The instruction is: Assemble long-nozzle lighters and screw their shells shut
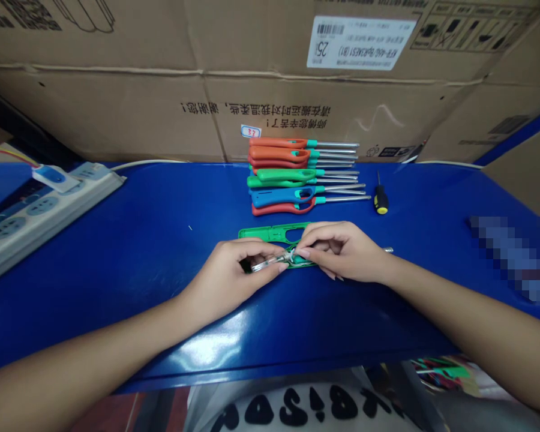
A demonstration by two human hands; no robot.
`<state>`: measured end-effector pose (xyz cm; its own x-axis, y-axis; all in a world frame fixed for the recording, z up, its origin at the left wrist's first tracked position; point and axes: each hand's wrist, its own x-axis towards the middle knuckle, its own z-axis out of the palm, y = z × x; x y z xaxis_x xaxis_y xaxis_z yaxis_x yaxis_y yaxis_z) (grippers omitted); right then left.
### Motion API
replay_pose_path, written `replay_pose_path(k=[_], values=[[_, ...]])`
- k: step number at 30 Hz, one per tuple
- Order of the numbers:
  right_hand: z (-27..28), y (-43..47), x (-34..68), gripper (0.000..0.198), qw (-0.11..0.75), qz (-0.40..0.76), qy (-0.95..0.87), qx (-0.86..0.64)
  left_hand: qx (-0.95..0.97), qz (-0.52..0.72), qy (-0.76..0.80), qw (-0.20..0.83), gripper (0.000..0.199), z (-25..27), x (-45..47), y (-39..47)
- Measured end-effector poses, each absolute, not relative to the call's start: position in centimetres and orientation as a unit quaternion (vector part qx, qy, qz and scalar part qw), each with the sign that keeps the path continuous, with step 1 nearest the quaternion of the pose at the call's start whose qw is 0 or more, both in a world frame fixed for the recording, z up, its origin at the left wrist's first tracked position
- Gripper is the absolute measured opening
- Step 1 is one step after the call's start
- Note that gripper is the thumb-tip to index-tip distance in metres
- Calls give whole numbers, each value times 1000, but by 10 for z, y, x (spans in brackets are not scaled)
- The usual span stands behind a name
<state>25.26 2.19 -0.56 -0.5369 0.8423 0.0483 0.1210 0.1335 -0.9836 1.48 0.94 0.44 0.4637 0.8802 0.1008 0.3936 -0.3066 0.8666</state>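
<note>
My left hand (227, 273) is closed around a small clear fuel tank (261, 264), its thumb and fingers along the sides. Thumb and forefinger of my right hand (348, 249) pinch together at the tank's valve end; a thin whitish piece there is too small to make out. Under my fingertips lies an opened green lighter body (303, 264), with a teal part inside. Its metal tip (388, 249) sticks out past my right wrist. Just behind my hands, a loose green half-shell (261, 233) rests on the table, inner side up.
A stack of long-necked lighters (283, 180) in orange, red, green and blue lies at the back of the blue table (117, 240). Beside it is a black and yellow screwdriver (380, 199). A power strip (49, 204) sits at left. A large cardboard box (139, 114) stands behind.
</note>
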Motion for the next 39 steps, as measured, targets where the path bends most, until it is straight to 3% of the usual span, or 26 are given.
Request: replay_pose_path(k=[39], values=[[-4,23,254,13,318,545,-703,-328,764,317,401,393,12,2,17,6]])
